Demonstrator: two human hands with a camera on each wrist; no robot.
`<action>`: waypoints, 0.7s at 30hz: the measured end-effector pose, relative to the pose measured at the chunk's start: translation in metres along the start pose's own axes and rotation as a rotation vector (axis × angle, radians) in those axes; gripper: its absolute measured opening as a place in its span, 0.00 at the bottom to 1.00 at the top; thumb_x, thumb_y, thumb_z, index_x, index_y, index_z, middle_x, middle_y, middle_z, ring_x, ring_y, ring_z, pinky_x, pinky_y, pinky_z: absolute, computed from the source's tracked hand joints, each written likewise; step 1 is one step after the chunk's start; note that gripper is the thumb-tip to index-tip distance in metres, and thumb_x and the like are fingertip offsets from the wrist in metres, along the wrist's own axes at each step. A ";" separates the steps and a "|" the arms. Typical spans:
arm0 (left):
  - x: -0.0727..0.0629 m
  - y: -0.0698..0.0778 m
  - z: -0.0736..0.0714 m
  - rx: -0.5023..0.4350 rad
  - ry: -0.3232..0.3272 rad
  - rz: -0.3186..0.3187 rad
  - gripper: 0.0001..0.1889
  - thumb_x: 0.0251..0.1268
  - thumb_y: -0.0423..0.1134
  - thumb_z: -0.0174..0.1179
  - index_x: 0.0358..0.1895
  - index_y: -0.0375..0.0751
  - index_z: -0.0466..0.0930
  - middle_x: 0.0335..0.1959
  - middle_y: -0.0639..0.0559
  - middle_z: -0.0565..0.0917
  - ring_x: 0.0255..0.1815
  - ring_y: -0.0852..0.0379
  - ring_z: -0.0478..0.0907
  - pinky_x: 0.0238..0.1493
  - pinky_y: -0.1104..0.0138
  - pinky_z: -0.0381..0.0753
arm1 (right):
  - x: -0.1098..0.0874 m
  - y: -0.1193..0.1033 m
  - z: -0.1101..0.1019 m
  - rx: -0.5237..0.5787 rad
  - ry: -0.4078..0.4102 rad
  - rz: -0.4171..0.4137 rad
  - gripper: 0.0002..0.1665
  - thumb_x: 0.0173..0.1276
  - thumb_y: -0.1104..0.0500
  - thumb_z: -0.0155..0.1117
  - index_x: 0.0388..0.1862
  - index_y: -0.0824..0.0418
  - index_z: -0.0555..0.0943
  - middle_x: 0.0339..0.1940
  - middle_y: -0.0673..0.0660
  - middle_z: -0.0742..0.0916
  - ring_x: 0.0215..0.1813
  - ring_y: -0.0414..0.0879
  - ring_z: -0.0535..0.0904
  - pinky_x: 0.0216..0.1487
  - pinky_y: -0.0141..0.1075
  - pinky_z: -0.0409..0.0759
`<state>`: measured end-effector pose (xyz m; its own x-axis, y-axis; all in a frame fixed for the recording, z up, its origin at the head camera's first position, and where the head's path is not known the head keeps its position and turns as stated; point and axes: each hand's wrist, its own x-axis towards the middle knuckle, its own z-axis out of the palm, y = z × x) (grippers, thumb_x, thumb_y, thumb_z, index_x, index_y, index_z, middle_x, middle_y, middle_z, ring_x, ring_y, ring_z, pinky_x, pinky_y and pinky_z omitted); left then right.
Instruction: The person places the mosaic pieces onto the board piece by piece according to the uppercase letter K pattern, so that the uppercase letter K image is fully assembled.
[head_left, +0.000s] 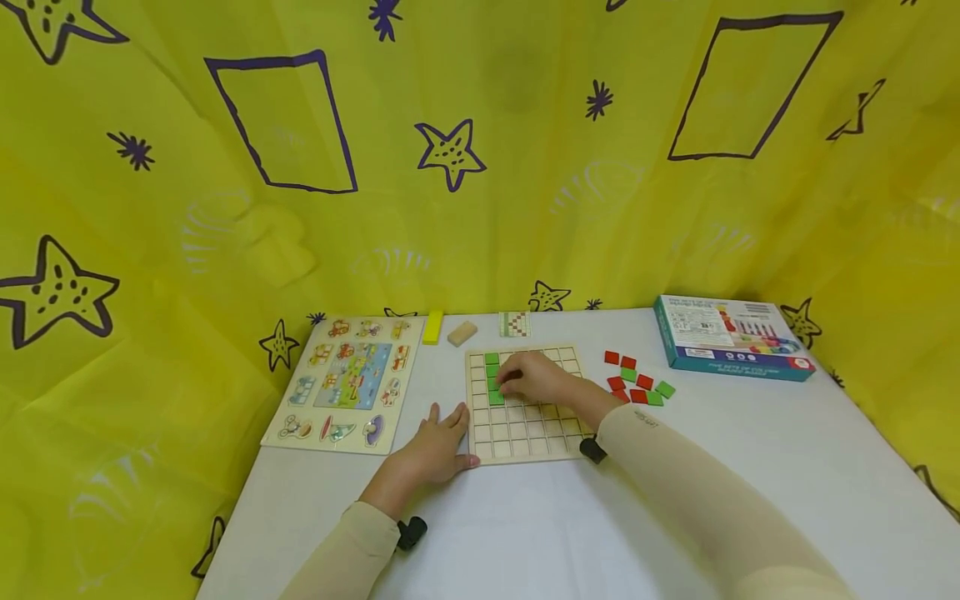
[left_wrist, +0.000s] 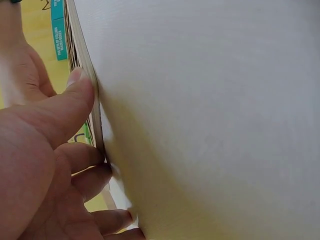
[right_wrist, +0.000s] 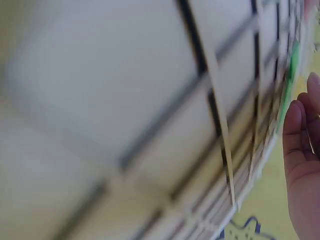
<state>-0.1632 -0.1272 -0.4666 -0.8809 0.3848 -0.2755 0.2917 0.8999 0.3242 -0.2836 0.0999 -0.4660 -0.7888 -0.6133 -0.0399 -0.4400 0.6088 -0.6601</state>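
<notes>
A wooden grid board (head_left: 517,452) lies on the white table, with a column of green square tiles (head_left: 492,359) along its left part. My right hand (head_left: 536,379) is over the board's upper left, fingers bent and fingertips right beside the green tiles. I cannot tell whether a tile is between them. In the right wrist view the fingers (right_wrist: 294,132) are near the green tiles (right_wrist: 289,85) at the far side of the grid. My left hand (head_left: 435,450) rests at the board's left edge, fingers spread; its thumb (left_wrist: 80,92) touches the board's edge in the left wrist view.
Loose red and green tiles (head_left: 638,396) lie right of the board. Behind it are a small pattern card (head_left: 515,324), a wooden block (head_left: 462,333) and a yellow block (head_left: 432,327). A picture puzzle board (head_left: 300,437) lies left; a teal-edged box (head_left: 738,367) is back right, before a yellow curtain.
</notes>
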 end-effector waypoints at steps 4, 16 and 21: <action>0.001 0.000 0.002 -0.007 0.002 -0.001 0.45 0.68 0.56 0.63 0.79 0.33 0.56 0.80 0.42 0.55 0.77 0.24 0.44 0.72 0.38 0.56 | -0.011 0.008 -0.029 0.025 0.052 0.065 0.08 0.73 0.60 0.66 0.46 0.60 0.88 0.47 0.52 0.88 0.50 0.47 0.82 0.51 0.41 0.81; -0.002 0.001 0.000 -0.023 0.001 -0.005 0.44 0.68 0.55 0.63 0.78 0.32 0.56 0.80 0.42 0.55 0.77 0.24 0.43 0.73 0.39 0.55 | -0.073 0.064 -0.094 -0.089 0.124 0.263 0.09 0.72 0.64 0.65 0.47 0.67 0.86 0.42 0.57 0.88 0.44 0.52 0.79 0.48 0.46 0.81; -0.002 0.001 0.000 -0.011 0.002 -0.005 0.44 0.69 0.55 0.62 0.78 0.32 0.56 0.80 0.42 0.55 0.77 0.24 0.43 0.72 0.38 0.55 | -0.094 0.086 -0.103 -0.121 0.101 0.327 0.07 0.70 0.65 0.67 0.44 0.66 0.86 0.40 0.57 0.87 0.42 0.52 0.78 0.46 0.45 0.81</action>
<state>-0.1613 -0.1271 -0.4663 -0.8833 0.3797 -0.2751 0.2833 0.8996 0.3323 -0.2919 0.2617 -0.4420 -0.9319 -0.3276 -0.1558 -0.2006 0.8232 -0.5310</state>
